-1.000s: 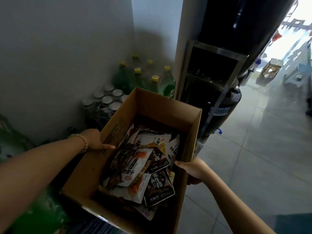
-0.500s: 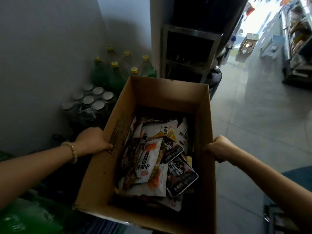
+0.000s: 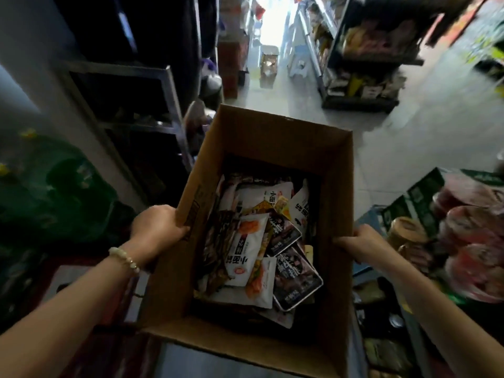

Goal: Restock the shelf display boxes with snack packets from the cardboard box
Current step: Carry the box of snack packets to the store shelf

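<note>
An open brown cardboard box [image 3: 275, 132] fills the middle of the head view, held off the floor between my two hands. Several snack packets [image 3: 251, 249], white, orange and black, lie loose inside it. My left hand [image 3: 158, 227], with a bead bracelet on the wrist, grips the box's left wall at its top edge. My right hand [image 3: 362, 242] grips the right wall, fingers curled over the rim. A store shelf [image 3: 365, 58] stocked with snacks stands far ahead on the right.
A dark metal rack [image 3: 131, 105] stands at the left. Green bottle packs [image 3: 54, 186] sit low at the left. Red round tubs and green cartons [image 3: 463, 227] crowd the right. A tiled aisle [image 3: 381, 165] runs ahead, with a small carton [image 3: 268, 64] on the floor far off.
I have turned right with the box in both hands. The wall and bottles slid out to the left, and the aisle and shelves came into view.
</note>
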Demonstrator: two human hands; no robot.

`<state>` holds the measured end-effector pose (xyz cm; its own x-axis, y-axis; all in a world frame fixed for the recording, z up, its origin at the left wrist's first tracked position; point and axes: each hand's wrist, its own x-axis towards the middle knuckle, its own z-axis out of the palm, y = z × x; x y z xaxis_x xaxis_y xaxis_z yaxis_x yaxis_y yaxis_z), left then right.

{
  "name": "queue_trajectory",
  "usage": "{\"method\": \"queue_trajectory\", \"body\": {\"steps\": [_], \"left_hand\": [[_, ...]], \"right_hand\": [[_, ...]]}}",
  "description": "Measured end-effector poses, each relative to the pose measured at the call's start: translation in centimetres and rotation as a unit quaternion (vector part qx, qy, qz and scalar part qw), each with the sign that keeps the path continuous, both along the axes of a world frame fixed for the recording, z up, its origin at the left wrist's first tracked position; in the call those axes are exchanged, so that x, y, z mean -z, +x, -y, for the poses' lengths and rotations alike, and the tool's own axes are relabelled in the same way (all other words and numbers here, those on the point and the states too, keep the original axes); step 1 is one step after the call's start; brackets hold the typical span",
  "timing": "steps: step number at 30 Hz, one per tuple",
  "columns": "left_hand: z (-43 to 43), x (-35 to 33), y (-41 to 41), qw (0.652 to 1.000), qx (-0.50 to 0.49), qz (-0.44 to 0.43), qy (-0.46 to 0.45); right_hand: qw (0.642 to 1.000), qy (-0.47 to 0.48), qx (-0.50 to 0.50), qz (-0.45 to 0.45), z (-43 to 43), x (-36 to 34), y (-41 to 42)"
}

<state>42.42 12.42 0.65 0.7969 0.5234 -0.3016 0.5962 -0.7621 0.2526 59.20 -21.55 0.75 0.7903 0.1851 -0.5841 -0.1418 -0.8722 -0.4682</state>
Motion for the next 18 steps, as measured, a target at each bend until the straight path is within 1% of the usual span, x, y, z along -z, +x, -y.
{"method": "queue_trajectory", "body": {"steps": [3, 9, 13, 15, 18], "left_hand": [[2.8, 2.5, 6.6, 1.0, -0.004, -0.007, -0.001], [6.3, 4.4, 17.5, 0.999, -0.01, -0.049, -0.016], [6.3, 4.6, 26.7, 0.998, 0.016, -0.067, 0.0], [5.5, 4.6, 32.1, 0.997, 0.031, -0.072, 0.018], [3.1, 5.3, 40.3, 0.997, 0.036, -0.067, 0.015]], "right_hand": [[1.0, -0.001, 0.012, -0.003, 2.4, 1.8, 5.2], [0.999, -0.046, -0.005, -0.018, 5.2, 1.9, 15.9], [0.997, -0.06, 0.02, -0.043, 5.4, 2.1, 23.5], [0.996, -0.07, 0.021, -0.044, 4.7, 2.1, 28.0], [0.996, -0.081, 0.022, -0.032, 2.7, 2.7, 35.6]]}}
